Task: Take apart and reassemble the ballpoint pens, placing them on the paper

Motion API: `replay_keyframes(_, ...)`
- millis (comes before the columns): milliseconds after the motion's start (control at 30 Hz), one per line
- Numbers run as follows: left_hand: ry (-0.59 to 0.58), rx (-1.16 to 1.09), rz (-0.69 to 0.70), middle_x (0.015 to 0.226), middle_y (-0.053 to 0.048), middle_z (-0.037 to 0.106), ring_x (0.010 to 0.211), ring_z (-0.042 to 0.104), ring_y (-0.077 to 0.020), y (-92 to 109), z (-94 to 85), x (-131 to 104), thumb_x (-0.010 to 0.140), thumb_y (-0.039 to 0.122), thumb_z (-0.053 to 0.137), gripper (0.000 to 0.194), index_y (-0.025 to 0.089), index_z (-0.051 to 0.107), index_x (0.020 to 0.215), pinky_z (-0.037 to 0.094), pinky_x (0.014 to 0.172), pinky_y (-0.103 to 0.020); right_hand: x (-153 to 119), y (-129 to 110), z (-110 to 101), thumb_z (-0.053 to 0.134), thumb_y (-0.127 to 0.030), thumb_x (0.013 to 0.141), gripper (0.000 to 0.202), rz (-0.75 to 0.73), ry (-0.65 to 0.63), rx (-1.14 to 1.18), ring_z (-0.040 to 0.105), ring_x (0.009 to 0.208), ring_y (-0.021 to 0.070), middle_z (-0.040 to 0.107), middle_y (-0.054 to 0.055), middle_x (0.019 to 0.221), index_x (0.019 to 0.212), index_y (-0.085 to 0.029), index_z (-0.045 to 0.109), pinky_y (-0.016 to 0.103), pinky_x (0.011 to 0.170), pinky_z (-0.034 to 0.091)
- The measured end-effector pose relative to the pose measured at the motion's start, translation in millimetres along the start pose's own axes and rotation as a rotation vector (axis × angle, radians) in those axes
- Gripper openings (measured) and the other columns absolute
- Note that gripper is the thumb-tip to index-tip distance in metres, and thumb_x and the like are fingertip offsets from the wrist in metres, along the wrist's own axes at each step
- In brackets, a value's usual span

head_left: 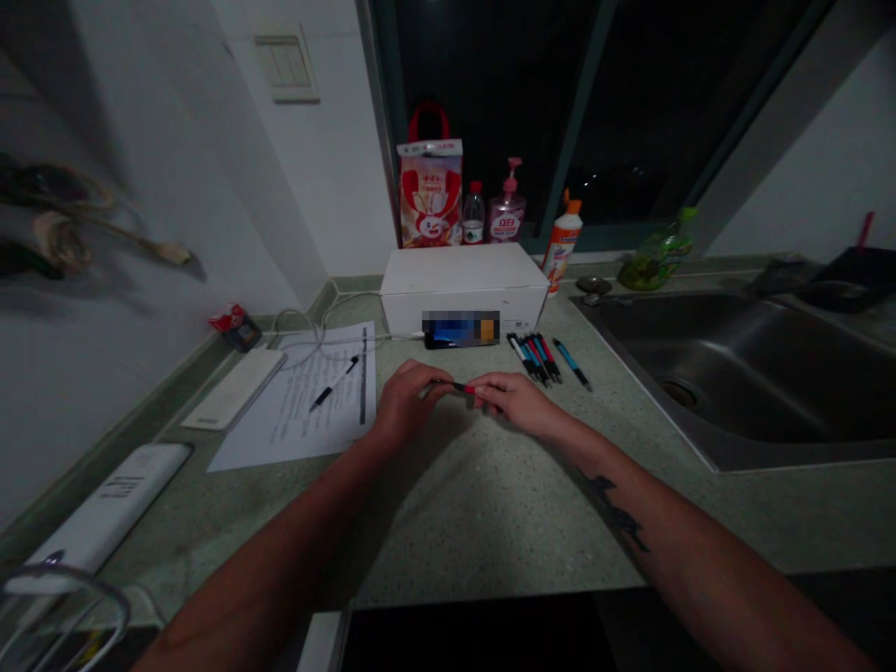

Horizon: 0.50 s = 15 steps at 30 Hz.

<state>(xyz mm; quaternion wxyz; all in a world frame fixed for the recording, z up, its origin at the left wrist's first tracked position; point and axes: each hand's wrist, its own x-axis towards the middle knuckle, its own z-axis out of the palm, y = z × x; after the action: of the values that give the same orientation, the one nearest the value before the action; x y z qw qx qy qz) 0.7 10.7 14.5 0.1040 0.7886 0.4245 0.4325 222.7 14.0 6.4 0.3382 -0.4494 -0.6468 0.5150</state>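
Observation:
Between both hands, a little above the counter, is a red and black pen [462, 387] held sideways. My left hand [410, 401] pinches its black end, and my right hand [511, 399] grips the red end; the fingers hide parts of it. Right of the hands lies a group of several pens [536, 358] with black, white, blue and red barrels. One blue pen [572, 364] lies apart beside them. A white and black pen [334, 383] rests on a printed sheet of paper [294, 434] to the left.
A phone [462, 332] on a cable leans against a white box [462, 275] behind the hands. Bottles, including a pink pump bottle [506, 210], stand at the window. The steel sink [770, 364] is at right. A white power strip [112, 513] lies at left.

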Motion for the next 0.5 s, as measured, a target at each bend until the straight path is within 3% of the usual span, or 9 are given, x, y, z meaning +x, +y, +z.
replay_keyframes(100,0.035,-0.013,0.025,0.082,-0.002,0.073,0.084,0.067,-0.0191,0.5,0.0,-0.7,0.089,0.021,0.071,0.004,0.022,0.075,0.089,0.055,0.079,-0.034,-1.6,-3.8,0.5,0.068,-0.050,0.085,0.039,0.032,-0.012,0.045,0.051,0.056,0.0107,0.072,0.004,0.076,0.100,-0.015,0.076,0.024,0.053,0.039)
replay_keyframes(233,0.048,-0.050,-0.073,0.084,-0.003,0.073,0.080,0.067,-0.0182,3.1,1.2,-0.4,0.088,0.022,0.070,0.005,0.022,0.075,0.088,0.056,0.079,-0.033,-1.2,-6.5,0.6,0.070,-0.049,0.083,0.036,0.040,0.017,0.090,0.050,0.052,0.0094,0.072,0.003,0.073,0.095,-0.015,0.076,0.023,0.050,0.039)
replay_keyframes(400,0.102,-0.079,-0.282,0.084,-0.002,0.072,0.076,0.064,-0.0162,5.0,0.7,3.3,0.085,0.022,0.070,0.002,0.020,0.071,0.086,0.053,0.077,-0.030,2.2,-7.7,-7.9,0.081,-0.048,0.073,0.040,0.008,0.205,0.232,0.062,0.060,0.0126,0.074,0.004,0.080,0.097,-0.017,0.073,0.022,0.048,0.045)
replay_keyframes(500,-0.002,-0.176,-0.346,0.081,-0.001,0.070,0.076,0.063,-0.0155,10.0,1.9,2.3,0.084,0.024,0.068,0.004,0.020,0.066,0.083,0.052,0.077,-0.029,2.8,-9.1,-12.7,0.084,-0.049,0.070,0.044,-0.040,0.306,0.335,0.072,0.075,0.0185,0.074,0.005,0.083,0.098,-0.018,0.070,0.025,0.055,0.054)
